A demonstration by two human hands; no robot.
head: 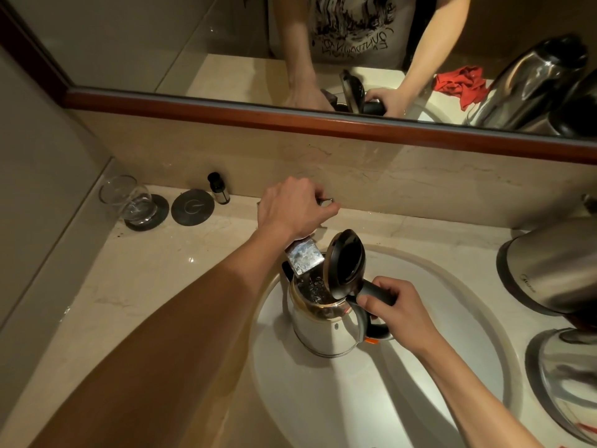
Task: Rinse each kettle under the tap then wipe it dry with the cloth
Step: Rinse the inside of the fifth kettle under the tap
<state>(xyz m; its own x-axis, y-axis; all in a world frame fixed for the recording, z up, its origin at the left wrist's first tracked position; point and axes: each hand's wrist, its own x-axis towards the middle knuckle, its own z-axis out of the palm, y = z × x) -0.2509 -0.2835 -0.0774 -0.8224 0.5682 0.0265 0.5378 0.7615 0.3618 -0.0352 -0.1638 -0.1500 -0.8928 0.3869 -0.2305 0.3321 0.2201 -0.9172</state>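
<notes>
Clearly the rinse was the step in hand, the drying not yet begun. Around my grip lay the sink [458,367], its white basin under the steel kettle [323,328], which stood upright there with the lid [345,262] swung up just above my knuckles. My right hand [395,307] was clenched round the black handle [376,291]. Just beyond that grip, the tap [304,259] hung over the kettle's open mouth, water bubbling inside. My left hand [292,206] was curled over the lever, grasping it as far as I could tell. Two more kettles waited outboard of my right wrist. Next, I judged, meant shutting off the flow, tipping the water out, then fetching the red cloth [462,84], seen only in the mirror.
</notes>
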